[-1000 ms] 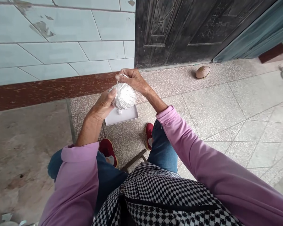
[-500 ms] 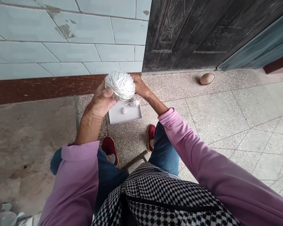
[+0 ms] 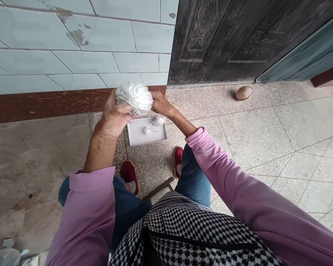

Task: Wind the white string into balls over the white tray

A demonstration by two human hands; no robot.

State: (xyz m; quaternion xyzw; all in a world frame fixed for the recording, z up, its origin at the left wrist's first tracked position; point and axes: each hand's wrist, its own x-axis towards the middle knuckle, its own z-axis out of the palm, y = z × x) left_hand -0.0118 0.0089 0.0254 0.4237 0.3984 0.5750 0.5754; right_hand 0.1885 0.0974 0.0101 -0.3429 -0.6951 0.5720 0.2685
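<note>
Holding the white thread ball (image 3: 134,96) between left hand (image 3: 115,117) and right hand (image 3: 160,104), both gripping it, hovering right above the white tray (image 3: 135,136).

We hold a white ball of thread (image 3: 134,97) between both hands: our left hand (image 3: 115,117) grips its near side with fingers curled, our right hand (image 3: 161,104) pinches its far right side. Just below the ball, a white tray (image 3: 158,135) lies on the terrazzo floor (image 3: 252,133), carrying small thread bits (image 3: 154,125). Our red shoes (image 3: 129,176) sit near the tray. Right of the ball, well apart, a brown stone (image 3: 244,92) rests by the dark door (image 3: 233,37).
</note>
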